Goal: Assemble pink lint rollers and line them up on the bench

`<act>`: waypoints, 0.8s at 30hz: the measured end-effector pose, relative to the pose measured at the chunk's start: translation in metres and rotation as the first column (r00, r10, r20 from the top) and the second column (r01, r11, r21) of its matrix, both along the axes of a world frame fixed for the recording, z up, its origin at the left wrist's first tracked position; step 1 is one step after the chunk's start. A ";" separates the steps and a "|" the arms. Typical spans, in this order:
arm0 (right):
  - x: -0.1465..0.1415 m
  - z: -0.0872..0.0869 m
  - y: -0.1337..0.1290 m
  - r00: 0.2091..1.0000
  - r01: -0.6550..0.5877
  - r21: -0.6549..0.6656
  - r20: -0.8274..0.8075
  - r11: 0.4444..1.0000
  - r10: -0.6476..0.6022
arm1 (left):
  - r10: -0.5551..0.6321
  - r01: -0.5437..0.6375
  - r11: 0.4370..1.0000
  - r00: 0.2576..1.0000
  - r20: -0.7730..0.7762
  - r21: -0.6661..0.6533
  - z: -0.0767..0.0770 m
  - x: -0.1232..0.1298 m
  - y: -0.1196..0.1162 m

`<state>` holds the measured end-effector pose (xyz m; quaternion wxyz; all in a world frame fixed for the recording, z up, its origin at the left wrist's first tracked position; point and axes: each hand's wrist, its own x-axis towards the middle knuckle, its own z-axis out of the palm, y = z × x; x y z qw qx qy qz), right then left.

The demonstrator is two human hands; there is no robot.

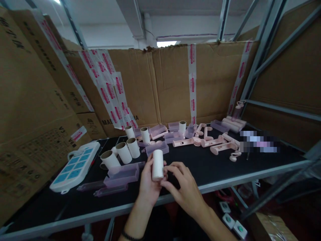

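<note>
We hold the white roll [157,165] above the front edge of the black table [190,174], left hand [149,184] closed around it, right hand [182,185] partly open, fingertips beside its lower end

A plain white roll [157,165], a smooth, slim cylinder longer than it is wide, is held close to upright in the left hand [149,182], lifted above the black desk [190,160] near its front edge. The side in view looks even and unmarked. The fingertips of the right hand [164,175] are at its lower right side.
</note>
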<state>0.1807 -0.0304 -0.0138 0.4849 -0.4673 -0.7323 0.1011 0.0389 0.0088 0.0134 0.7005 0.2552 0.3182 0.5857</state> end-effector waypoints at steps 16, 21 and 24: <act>0.130 -0.002 0.065 0.608 0.786 -0.097 0.301 0.611 -0.734 | -0.030 0.029 0.999 0.997 -0.066 -0.012 0.016 0.000 -0.008; 0.133 -0.006 0.065 0.676 0.737 -0.151 0.203 0.659 -0.709 | -0.075 0.077 0.997 0.993 -0.094 0.015 0.018 0.002 -0.011; 0.131 -0.003 0.057 0.730 0.681 -0.078 -0.007 0.728 -0.683 | -0.095 0.097 0.995 0.992 -0.089 0.017 0.018 0.003 -0.012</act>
